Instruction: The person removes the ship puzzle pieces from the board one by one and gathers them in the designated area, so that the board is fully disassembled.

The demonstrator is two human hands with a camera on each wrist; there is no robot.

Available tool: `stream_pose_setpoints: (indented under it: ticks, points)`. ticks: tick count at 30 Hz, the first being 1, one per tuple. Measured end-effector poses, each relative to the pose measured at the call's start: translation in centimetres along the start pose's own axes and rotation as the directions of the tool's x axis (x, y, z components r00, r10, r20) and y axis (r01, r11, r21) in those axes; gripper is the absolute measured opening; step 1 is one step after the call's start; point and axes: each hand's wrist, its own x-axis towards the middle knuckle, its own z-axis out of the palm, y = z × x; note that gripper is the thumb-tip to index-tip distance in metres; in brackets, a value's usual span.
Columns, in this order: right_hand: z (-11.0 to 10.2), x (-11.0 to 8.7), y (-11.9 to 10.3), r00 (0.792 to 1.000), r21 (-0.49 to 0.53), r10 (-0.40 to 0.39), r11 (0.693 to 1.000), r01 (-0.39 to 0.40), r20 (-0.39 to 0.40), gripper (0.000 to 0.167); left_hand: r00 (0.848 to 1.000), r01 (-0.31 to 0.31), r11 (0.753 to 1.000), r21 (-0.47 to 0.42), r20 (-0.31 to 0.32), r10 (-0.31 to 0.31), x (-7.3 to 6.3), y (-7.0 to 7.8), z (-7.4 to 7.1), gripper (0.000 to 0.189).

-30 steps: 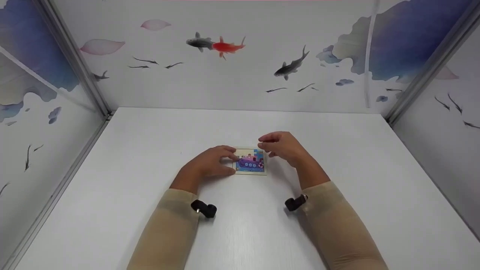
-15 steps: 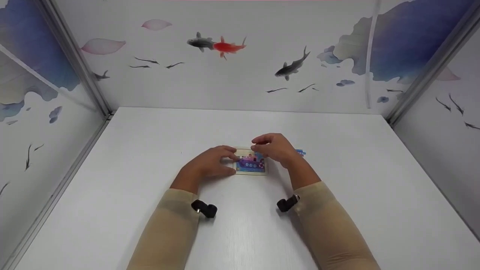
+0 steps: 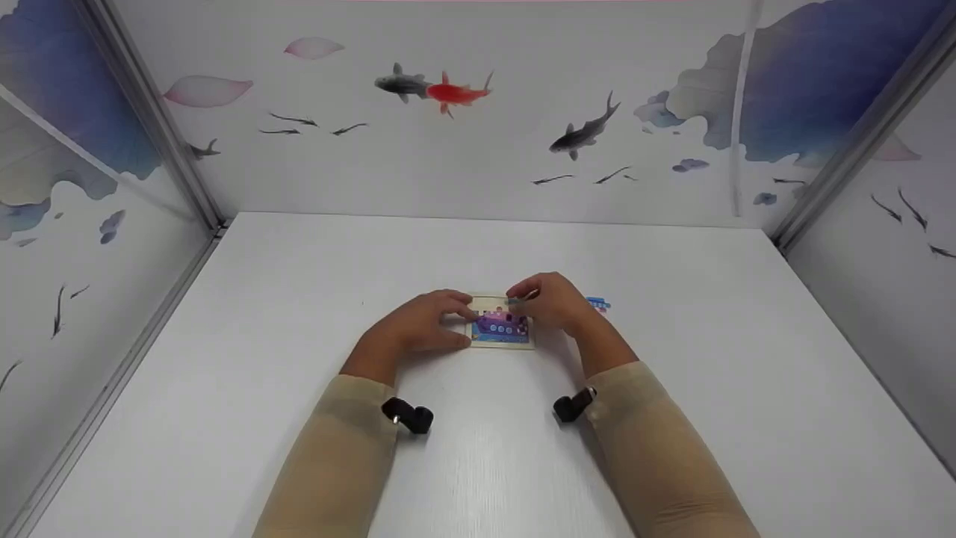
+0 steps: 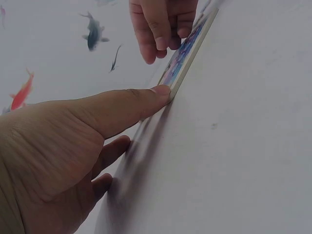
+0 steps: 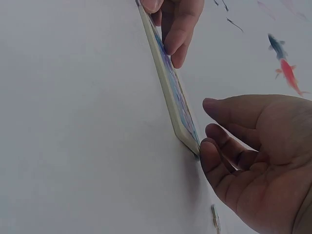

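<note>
A small jigsaw puzzle [image 3: 502,329] in a pale wooden tray lies mid-table, showing a purple and pink ship on blue. Its upper part shows bare pale wood. My left hand [image 3: 426,321] holds the tray's left side, thumb at the near corner and fingers at the far one. In the left wrist view, the thumb [image 4: 141,105] presses the tray's edge. My right hand [image 3: 553,302] hovers at the upper right of the puzzle, fingers loosely bent. The right wrist view shows no piece between its thumb and fingers [image 5: 224,139]. Part of the picture is hidden beneath that hand.
Blue puzzle pieces [image 3: 597,303] lie on the white table [image 3: 478,463] just beyond the right wrist. Printed walls with fish [image 3: 455,93] stand at the back and both sides. Black wrist cameras [image 3: 407,415] are strapped on both sleeves.
My right hand moved left over the puzzle's upper right, then slightly back right and nearer. The blue pieces behind its wrist came into view. My left hand has stayed on the tray.
</note>
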Motion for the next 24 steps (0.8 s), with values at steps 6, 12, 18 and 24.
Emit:
stream_pose_setpoints:
  ticks: [6,12,18,24]
  points:
    - [0.06,0.16,0.17,1.000,-0.056,0.000,0.998,0.000,0.006,0.021,1.000,-0.008,1.000,-0.005,-0.004,0.008,-0.06,-0.07,0.04,0.042]
    - [0.11,0.18,0.31,1.000,-0.098,0.012,0.995,-0.010,0.016,0.021,1.000,-0.011,1.000,-0.001,0.000,0.011,-0.04,-0.10,0.07,0.042]
    - [0.20,0.42,0.34,0.999,-0.124,0.007,0.992,-0.001,0.045,0.022,1.000,-0.012,1.000,0.003,0.002,0.012,-0.05,-0.17,0.01,0.043]
    - [0.32,0.36,0.45,0.998,-0.167,-0.046,0.985,0.051,0.037,0.019,1.000,-0.011,1.000,0.006,0.006,0.011,-0.12,-0.03,-0.04,0.043]
